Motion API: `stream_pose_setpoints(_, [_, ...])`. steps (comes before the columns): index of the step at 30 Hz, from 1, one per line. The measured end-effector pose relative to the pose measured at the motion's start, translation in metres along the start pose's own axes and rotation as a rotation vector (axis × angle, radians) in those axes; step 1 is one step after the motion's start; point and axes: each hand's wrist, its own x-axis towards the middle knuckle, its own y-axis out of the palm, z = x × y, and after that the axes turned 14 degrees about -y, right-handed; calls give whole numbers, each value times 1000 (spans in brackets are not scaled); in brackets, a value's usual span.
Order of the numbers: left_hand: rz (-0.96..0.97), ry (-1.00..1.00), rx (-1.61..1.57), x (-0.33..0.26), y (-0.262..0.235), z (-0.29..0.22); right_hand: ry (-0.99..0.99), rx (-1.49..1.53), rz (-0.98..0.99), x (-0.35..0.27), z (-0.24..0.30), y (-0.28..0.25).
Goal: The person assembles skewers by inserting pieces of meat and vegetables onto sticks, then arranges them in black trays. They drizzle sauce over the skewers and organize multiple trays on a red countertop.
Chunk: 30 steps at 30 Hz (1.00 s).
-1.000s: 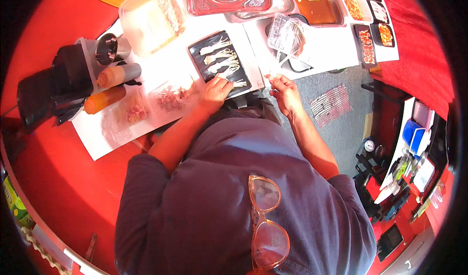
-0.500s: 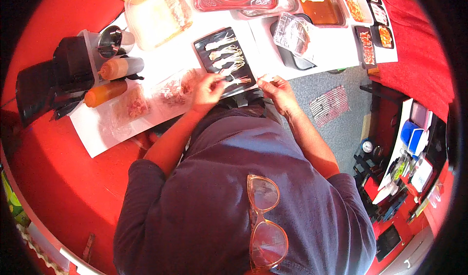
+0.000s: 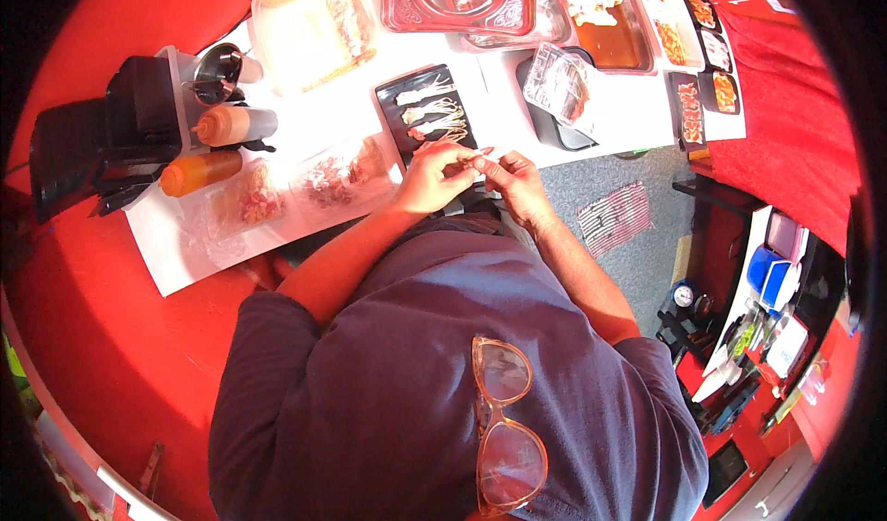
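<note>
White tabletop (image 3: 176,253): ran slantwise through a red room, hard light bleaching its middle.
Small pale piece (image 3: 482,155): sat where the left hand (image 3: 432,177) met the right hand (image 3: 517,187), near the five-o'clock corner of the black tray (image 3: 395,119).
Right hand: thumb and forefinger pinched together on it.
Left hand: fingers curled in, tips at the piece; I could not tell whether they gripped it.
Good handling: I judged a light pinch best, one hand steadying while the other worked, since so small a bit might slip or tear.
Black tray: between ten and eleven o'clock, bearing pale strips (image 3: 432,110) with stringy ends.
Hidden: the left hand masked the tray's near end, so I could not count the strips; fingertips covered the piece's shape.
Clear packs (image 3: 342,175): nine o'clock, reddish contents too blurred to name.
Square tub (image 3: 265,27): past the tray, glare washing out its inside.
Red patterned dish (image 3: 513,13): twelve o'clock, cut off above; perhaps a lid.
</note>
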Motion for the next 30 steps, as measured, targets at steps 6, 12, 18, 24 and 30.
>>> stream_pose_setpoints(6, [56,-349,-718,2,14,18,-18,226,60,8,7,6])
stream_pose_setpoints(12, [156,-532,-864,3,5,21,-175,-2,167,16,2,8])
stream_pose_setpoints(18, [91,-484,-849,-1,-7,28,-94,34,161,17,5,22])
stream_pose_setpoints(24, [-7,-272,-359,4,-27,10,239,77,31,46,6,36])
stream_pose_setpoints(30, [-25,-248,-336,35,-79,39,134,31,226,91,2,48])
